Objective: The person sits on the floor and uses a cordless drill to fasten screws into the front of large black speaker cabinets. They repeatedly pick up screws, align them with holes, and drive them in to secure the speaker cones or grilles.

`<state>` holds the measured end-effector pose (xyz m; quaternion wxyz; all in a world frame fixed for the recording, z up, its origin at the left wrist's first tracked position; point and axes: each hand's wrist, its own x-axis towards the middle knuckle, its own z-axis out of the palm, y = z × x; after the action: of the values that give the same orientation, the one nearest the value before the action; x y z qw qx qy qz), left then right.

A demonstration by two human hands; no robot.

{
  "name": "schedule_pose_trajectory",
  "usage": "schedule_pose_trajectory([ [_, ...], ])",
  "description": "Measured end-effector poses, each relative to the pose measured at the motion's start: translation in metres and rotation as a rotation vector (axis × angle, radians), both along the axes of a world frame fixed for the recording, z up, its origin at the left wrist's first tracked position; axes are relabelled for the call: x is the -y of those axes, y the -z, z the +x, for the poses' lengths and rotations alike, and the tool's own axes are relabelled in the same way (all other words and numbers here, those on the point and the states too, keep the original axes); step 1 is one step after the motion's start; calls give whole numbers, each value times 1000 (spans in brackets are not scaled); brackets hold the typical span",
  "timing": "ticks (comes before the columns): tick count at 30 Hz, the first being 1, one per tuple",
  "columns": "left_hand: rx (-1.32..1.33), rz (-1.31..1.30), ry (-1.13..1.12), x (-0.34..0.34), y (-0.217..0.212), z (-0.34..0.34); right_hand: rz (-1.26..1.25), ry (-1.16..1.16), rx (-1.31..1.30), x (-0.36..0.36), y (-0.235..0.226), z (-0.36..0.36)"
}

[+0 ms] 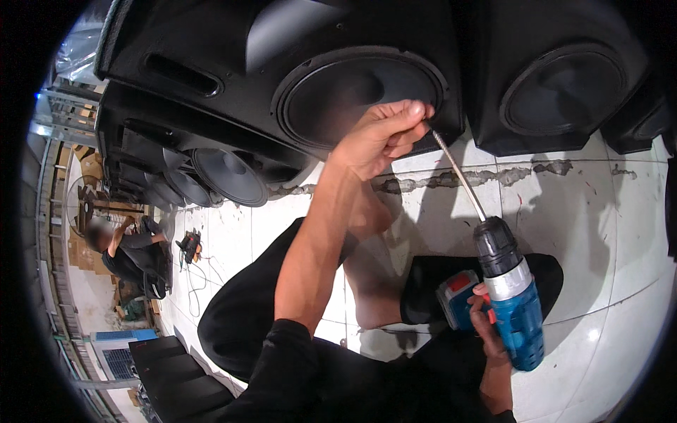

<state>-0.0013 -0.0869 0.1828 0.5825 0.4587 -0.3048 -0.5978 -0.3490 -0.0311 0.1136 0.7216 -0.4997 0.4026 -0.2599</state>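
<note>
My right hand (491,340) grips a blue cordless drill (520,321) with a black chuck, its fingers around the handle by the red trigger. From the chuck a long metal bit (462,178) reaches up and away to my left hand (384,137). Thumb and fingers of that hand are pinched together right at the bit's tip. Whatever they hold there is too small and hidden to name. Just behind the left hand lies a black speaker cabinet (247,116) with a large round speaker cone (331,92), partly covered by the hand.
Another black speaker cabinet (486,84) stands at the right, and several more recede to the left. A corded power tool (189,247) lies on the white tiled floor (278,233). Farther left sits another person (134,257). Dark panels (173,370) lie at the lower left.
</note>
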Motion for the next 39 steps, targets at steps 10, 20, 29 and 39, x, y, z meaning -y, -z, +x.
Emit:
schedule_pose_trajectory([
  [10, 83, -144, -189, 31, -12, 3, -1137, 102, -778, -48, 47, 59],
  [20, 95, -165, -214, 32, -9, 14, -960, 185, -334, -30, 18, 87],
  [29, 74, -160, -241, 33, -8, 11, -917, 237, -177, -22, 10, 95],
  [39, 234, -117, -319, 28, -13, 2, -793, 104, -85, -17, -3, 95],
])
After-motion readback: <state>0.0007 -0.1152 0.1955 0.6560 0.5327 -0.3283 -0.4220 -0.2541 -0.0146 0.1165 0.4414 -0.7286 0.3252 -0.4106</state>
